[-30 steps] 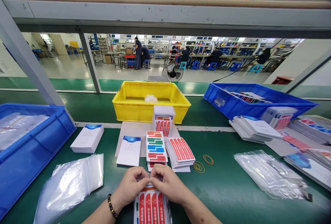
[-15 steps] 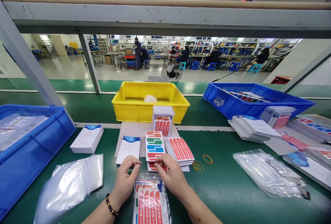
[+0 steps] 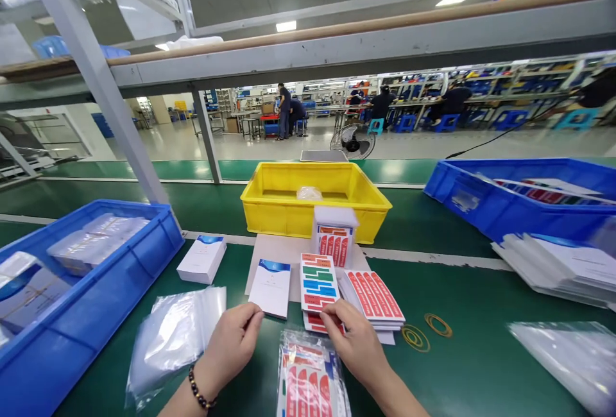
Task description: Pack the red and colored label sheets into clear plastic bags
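My left hand (image 3: 235, 335), with a beaded bracelet at the wrist, is closed with thumb and forefinger together beside a white booklet with a blue top (image 3: 271, 287). Whatever it may pinch is too small to make out. My right hand (image 3: 353, 340) has its fingertips closed at the lower edge of a card with coloured labels (image 3: 318, 282); it may be touching the card. To its right lies a stack of red label sheets (image 3: 374, 295). Between my forearms lies a clear bag with label sheets inside (image 3: 310, 382), flat on the green table.
A yellow bin (image 3: 312, 212) stands behind the cards, with blue bins at left (image 3: 96, 314) and right (image 3: 520, 212). Clear bags (image 3: 176, 333) lie left, rubber bands (image 3: 416, 338) right. A shelf beam (image 3: 337, 51) crosses above. People sit far off.
The view has turned left, so the table's things appear further right. My left hand has moved away from the bag of labels, leaving a wider gap between my hands.
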Motion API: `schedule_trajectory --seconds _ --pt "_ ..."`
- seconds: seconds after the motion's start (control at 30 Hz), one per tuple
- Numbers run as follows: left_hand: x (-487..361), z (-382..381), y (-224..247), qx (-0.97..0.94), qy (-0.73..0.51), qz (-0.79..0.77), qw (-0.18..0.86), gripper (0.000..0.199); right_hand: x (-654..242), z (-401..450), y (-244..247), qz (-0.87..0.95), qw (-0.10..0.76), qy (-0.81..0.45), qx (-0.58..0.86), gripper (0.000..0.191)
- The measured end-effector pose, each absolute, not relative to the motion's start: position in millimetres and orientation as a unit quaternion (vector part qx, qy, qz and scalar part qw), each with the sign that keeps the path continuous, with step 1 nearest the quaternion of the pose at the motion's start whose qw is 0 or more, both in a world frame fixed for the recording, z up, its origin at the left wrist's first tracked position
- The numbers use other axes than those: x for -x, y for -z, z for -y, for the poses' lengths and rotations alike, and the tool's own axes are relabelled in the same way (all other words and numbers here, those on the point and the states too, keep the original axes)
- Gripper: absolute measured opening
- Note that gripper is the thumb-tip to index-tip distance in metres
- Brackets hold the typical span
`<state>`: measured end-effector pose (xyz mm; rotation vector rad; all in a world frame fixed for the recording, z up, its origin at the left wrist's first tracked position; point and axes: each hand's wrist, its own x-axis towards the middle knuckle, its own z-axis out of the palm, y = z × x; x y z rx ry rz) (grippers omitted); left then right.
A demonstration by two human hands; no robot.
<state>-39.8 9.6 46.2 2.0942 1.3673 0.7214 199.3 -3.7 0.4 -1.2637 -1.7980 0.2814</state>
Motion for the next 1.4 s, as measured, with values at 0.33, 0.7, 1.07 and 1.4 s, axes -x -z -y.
schedule_trajectory --seconds 0.33,0.7,1.07,1.4 --pt "158 -15 -35 -0.609 0.005 -0.771 0.186 0.029 -195 7 -4 0.731 0.453 -0.114 0.497 0.02" --pt "118 -10 -49 -0.696 -0.089 -0.686 0.194 0.026 -183 14 -9 0.745 0.438 -0.196 0.463 0.029" --pt "-16 -3 -49 -0.803 -0.14 -0.514 0.267 0.026 -172 22 8 0.786 0.349 -0.239 0.451 0.044" --pt "-28 -20 -21 -0.613 -0.277 -0.476 0.567 0.033 -171 21 7 0.799 0.334 -0.174 0.468 0.04"
